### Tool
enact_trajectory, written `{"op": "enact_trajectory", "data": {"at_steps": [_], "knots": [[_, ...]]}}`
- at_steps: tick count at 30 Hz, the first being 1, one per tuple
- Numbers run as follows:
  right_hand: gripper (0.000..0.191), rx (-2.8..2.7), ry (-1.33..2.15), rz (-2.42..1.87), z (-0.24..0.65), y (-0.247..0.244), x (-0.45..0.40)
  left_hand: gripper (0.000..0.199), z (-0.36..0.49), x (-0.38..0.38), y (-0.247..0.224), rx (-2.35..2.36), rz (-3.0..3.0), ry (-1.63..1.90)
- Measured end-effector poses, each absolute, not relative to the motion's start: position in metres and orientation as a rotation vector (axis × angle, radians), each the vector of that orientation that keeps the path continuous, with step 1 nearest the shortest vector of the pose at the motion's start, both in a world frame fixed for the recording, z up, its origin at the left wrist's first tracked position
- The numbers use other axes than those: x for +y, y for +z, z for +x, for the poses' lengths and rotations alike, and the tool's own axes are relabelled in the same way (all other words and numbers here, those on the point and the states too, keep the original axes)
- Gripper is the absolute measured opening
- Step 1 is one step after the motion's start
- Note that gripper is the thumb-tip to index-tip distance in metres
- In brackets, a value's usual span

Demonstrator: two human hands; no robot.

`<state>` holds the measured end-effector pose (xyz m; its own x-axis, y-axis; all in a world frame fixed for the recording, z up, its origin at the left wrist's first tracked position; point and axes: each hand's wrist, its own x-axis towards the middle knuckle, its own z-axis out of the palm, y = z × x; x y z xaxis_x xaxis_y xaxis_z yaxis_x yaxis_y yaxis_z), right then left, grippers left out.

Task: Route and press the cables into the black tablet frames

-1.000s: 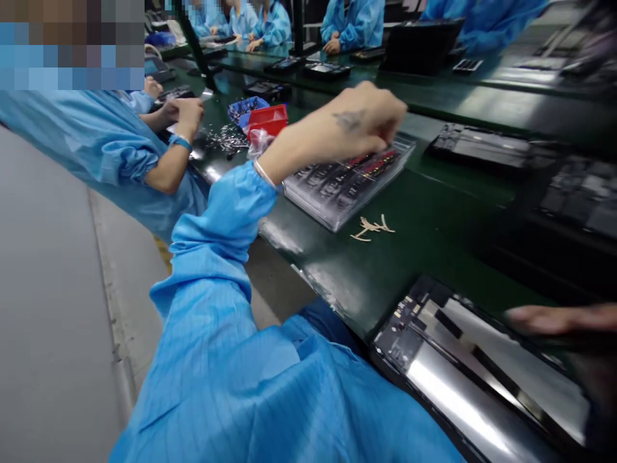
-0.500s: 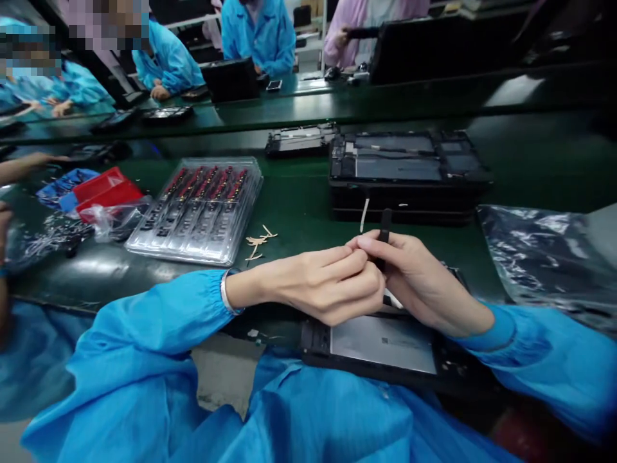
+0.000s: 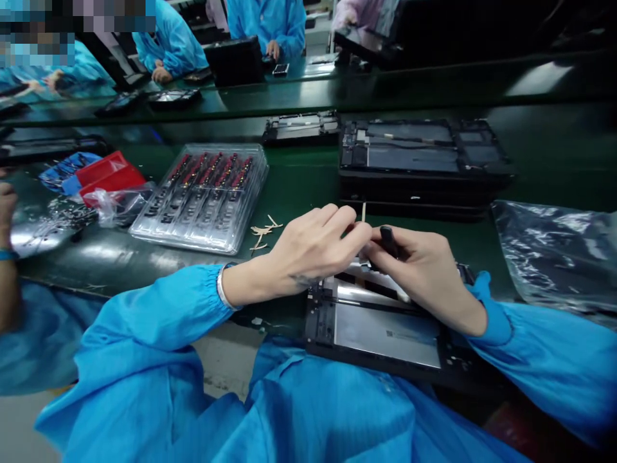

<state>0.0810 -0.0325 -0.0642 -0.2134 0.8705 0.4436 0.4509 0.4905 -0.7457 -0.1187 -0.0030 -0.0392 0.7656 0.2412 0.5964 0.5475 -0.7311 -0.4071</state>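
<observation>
My left hand (image 3: 325, 241) has its fingertips pinched together by my right hand; what lies between them is hidden. My right hand (image 3: 429, 273) is closed around a black stick-like tool (image 3: 388, 240), its rounded end poking up past the thumb. A thin pale strip (image 3: 364, 212) shows just beyond my left fingertips; I cannot tell whether they touch it. Below both hands lies an opened black tablet-like device (image 3: 321, 328) at the table edge, with a flat silvery battery (image 3: 385, 334) inside. The hands cover part of its far side.
Behind my hands stands a stack of opened black devices (image 3: 419, 170), with another device (image 3: 301, 127) left of it. A clear tray (image 3: 202, 199) of small parts, loose pale strips (image 3: 263, 231) and a red bag (image 3: 113, 177) lie left. A plastic bag (image 3: 554, 251) is right. Co-workers sit around.
My left hand has lifted and turned, its knuckles now higher. The right hand has shifted slightly right, with the black tool tilted. More of the device below is uncovered.
</observation>
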Motion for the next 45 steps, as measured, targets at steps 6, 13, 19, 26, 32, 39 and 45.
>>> {"op": "enact_trajectory", "data": {"at_steps": [6, 13, 19, 26, 32, 39, 45], "knots": [[0.016, -1.995, 0.424, -1.035, 0.083, -0.069, -0.034, 0.027, -0.115, -0.016, -0.04, -0.588, -2.357, -0.664], [0.021, -1.811, 0.697, -1.279, 0.081, -0.06, -0.037, 0.025, -0.163, 0.0, -0.035, -0.983, -2.373, -0.506], [0.039, -1.659, 0.85, -1.474, 0.08, -0.06, -0.031, 0.023, -0.208, 0.003, -0.029, -1.492, -2.458, 0.212], [0.033, -1.489, 1.08, -1.34, 0.077, -0.066, -0.034, 0.026, -0.189, 0.001, -0.025, -1.445, -2.471, 0.025], [0.032, -1.326, 1.277, -1.139, 0.071, -0.07, -0.037, 0.035, -0.127, 0.014, -0.055, -1.381, -3.533, -1.395], [0.032, -1.538, 0.81, -1.155, 0.086, -0.059, -0.025, 0.035, -0.11, 0.03, -0.029, -1.422, -3.704, -1.28], [0.009, -1.647, 0.726, -1.098, 0.091, -0.048, -0.021, 0.032, -0.114, 0.037, -0.011, -1.162, -3.725, -0.399]]}}
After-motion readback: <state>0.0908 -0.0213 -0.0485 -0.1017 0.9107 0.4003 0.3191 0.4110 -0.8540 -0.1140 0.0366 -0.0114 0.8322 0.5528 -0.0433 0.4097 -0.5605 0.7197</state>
